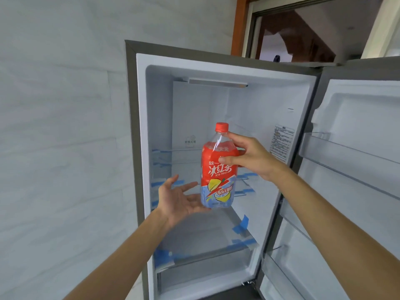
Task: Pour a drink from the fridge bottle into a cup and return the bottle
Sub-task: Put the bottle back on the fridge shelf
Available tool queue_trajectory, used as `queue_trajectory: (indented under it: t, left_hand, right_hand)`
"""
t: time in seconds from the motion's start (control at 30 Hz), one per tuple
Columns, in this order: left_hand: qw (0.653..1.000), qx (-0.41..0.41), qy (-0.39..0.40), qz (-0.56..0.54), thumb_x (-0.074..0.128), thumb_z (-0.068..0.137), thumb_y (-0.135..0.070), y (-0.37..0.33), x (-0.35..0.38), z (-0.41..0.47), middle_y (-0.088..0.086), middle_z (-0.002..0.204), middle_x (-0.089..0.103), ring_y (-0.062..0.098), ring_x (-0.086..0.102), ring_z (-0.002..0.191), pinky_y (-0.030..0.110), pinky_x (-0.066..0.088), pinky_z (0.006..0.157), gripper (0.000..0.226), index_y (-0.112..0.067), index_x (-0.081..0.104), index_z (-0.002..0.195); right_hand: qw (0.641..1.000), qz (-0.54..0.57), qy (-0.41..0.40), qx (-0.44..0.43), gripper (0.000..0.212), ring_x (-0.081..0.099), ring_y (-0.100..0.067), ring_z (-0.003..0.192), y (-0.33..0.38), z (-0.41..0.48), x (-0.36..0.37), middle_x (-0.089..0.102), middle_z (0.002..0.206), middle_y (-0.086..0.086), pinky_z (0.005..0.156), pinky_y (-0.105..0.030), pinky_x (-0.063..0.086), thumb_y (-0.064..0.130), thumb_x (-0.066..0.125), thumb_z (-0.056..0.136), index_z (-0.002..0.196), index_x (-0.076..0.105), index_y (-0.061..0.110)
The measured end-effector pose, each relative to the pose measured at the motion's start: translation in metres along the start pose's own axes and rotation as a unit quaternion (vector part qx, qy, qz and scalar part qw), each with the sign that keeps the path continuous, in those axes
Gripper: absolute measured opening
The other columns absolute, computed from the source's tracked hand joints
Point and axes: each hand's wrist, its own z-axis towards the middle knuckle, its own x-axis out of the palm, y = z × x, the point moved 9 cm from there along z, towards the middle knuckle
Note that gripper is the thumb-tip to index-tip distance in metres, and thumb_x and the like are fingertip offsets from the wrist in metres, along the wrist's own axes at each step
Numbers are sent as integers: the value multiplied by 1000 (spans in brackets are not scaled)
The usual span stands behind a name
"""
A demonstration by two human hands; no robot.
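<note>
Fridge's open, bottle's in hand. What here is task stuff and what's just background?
Job: ice tea bottle, gripped by right hand, left hand open at its base; fridge; fridge door. No cup in view.
Background: blue tape strips, sticker on fridge wall, wooden door frame, wall.

Red-capped ice tea bottle (217,167), nearly upright, before the open fridge (155,126).

Both forearms bare, extended forward and upward. Right hand (249,158) grips the bottle (217,169) at its shoulder, thumb across the near face, fingers curled round the far side. Left hand (181,198) palm up, fingers straight and spread, tips at the bottle's base; contact unclear.
</note>
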Motion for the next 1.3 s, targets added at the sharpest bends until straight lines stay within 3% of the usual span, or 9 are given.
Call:
queue_trajectory:
  t: [0.23,0.47,0.63,0.9,1.17,1.3]
  left_hand:
    - [999,33,-40,-19,39,95,-53,-30,-9,48,34,138,49,55,54,121,71,38,103,70,-1,43,140]
    - [994,72,-67,-50,40,96,-51,-58,-20,85,35,137,50,55,53,121,74,36,100,68,2,44,138]
    - [987,103,-116,-41,42,95,-48,-68,-33,104,35,134,52,54,56,115,68,42,97,63,1,48,136]
    - [974,123,-189,-25,40,98,-44,-85,-44,128,35,140,47,54,51,122,64,38,107,56,-1,51,133]
    - [968,120,-217,-27,42,98,-43,-89,-49,150,33,138,48,50,53,122,58,48,87,56,-2,50,135]
    - [969,125,-210,-43,43,98,-44,-93,-56,160,30,138,50,48,55,119,56,50,83,56,-3,51,135]
  right_hand:
    - [999,28,19,-18,69,64,-14,113,-27,64,-8,69,119,9,89,-39,58,29,85,64,126,57,43]
    - [997,64,30,-45,68,66,-11,108,-54,114,-9,70,118,10,85,-31,58,26,86,65,125,59,39]
    - [995,69,36,-55,63,68,-8,102,-67,144,-12,71,113,12,79,-23,57,15,86,71,124,59,38]
    - [994,87,40,-52,62,69,2,91,-94,180,-14,71,107,16,68,-14,54,8,85,72,124,60,32]
    - [993,102,42,-35,64,69,-10,100,-125,209,-3,71,112,9,77,-24,58,11,87,68,122,61,33]
    - [993,107,32,-28,60,68,-8,99,-136,217,-3,70,108,15,77,-25,59,11,86,69,118,61,36]
